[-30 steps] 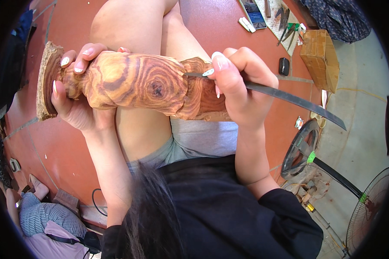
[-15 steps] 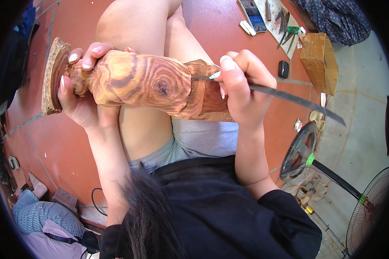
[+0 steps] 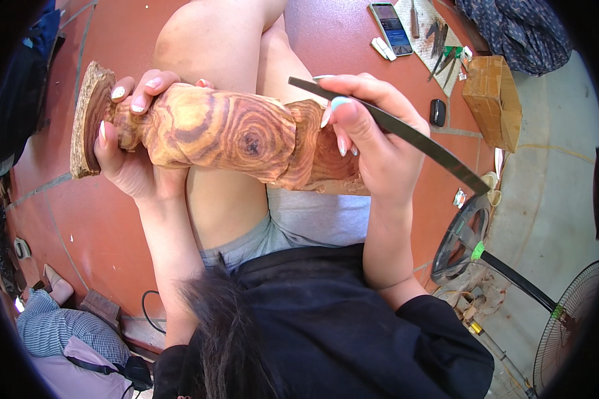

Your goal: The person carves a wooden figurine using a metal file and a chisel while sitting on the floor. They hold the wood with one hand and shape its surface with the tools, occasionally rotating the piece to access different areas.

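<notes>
Red floor behind; my left hand grips the carved wood, right hand pinching the file; I'd keep strokes short, wood braced on the knee.

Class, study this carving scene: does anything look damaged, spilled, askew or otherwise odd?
Nothing looks damaged or spilled. The left hand grips the carved wood piece near its rough base, and the right hand holds a thin metal blade against it. Small tools lie loosely on a cloth beside a phone.
</notes>
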The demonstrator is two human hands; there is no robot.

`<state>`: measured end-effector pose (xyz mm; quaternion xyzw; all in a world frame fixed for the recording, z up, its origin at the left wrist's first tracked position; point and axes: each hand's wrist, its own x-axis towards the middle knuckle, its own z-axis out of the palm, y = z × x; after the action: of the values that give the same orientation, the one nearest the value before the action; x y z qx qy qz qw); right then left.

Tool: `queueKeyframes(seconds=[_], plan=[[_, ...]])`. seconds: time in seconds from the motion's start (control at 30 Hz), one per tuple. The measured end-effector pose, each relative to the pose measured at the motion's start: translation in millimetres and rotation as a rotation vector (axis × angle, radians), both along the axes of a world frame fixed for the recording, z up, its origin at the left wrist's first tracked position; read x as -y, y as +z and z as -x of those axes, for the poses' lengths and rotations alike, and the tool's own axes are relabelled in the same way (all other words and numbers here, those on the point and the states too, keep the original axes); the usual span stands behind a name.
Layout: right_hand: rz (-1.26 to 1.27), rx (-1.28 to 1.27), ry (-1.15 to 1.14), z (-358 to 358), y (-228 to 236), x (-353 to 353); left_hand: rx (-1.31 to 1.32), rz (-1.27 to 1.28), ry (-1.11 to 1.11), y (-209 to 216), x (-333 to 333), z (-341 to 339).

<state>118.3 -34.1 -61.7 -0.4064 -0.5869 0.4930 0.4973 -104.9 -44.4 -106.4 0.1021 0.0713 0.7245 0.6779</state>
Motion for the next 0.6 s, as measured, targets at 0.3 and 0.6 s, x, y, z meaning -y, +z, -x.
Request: queueKeyframes(seconds=[0.3, 0.6], plan=[[-0.023, 0.116, -0.109, 17, 2, -2, 0.066, -0.132, -0.044, -13, -2, 4], [0.027, 0.159, -0.111, 18, 0, -7, -0.007, -0.046, -0.023, -5, 0, 1]])
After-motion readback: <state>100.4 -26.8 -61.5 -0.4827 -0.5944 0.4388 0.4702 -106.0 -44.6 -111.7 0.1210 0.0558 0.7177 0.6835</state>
